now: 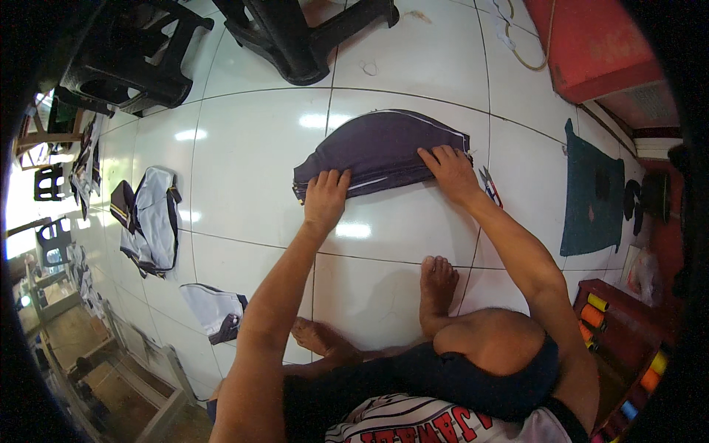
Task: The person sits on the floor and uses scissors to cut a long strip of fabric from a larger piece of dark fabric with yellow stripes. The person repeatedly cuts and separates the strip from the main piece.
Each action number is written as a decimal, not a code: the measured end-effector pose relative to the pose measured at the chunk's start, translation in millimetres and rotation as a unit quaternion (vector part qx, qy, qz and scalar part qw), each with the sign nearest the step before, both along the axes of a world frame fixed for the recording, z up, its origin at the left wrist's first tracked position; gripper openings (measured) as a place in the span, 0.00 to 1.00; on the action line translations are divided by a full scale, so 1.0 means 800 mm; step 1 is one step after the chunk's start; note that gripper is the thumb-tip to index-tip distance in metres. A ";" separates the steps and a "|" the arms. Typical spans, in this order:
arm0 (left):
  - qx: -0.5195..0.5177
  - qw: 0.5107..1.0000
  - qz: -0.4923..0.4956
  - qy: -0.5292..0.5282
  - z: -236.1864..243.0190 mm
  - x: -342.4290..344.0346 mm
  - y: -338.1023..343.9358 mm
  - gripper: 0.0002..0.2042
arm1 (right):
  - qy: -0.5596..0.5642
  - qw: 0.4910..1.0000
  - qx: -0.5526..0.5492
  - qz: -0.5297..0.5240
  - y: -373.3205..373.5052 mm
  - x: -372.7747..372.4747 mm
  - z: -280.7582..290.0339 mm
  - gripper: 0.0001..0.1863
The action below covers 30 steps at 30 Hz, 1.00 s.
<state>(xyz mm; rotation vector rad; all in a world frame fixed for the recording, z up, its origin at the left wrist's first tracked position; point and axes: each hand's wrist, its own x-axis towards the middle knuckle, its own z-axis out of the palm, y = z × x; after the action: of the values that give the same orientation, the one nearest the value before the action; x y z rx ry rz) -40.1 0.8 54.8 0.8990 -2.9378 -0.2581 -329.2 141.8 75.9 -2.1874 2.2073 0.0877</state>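
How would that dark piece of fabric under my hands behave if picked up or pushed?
The dark fabric would probably sag when lifted, since it looks like flat cloth. It's likely light, with no bulky filling showing. On the shiny floor tiles, it might slide easily.

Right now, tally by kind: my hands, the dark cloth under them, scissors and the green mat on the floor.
Hands: 2, left hand and right hand
Dark cloth: 1, layers uncounted
Scissors: 1 pair
Green mat: 1
Total: 5
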 end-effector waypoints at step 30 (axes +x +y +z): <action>0.058 0.991 -0.113 0.036 0.028 0.106 -0.011 0.14 | -0.250 0.968 0.005 -0.017 0.011 0.053 0.015 0.14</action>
<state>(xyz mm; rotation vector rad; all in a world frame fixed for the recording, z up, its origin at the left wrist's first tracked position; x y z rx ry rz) 44.8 -8.0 77.6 0.5530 -2.9820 -0.4659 -286.9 150.6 88.1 -1.8914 1.9465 -0.4072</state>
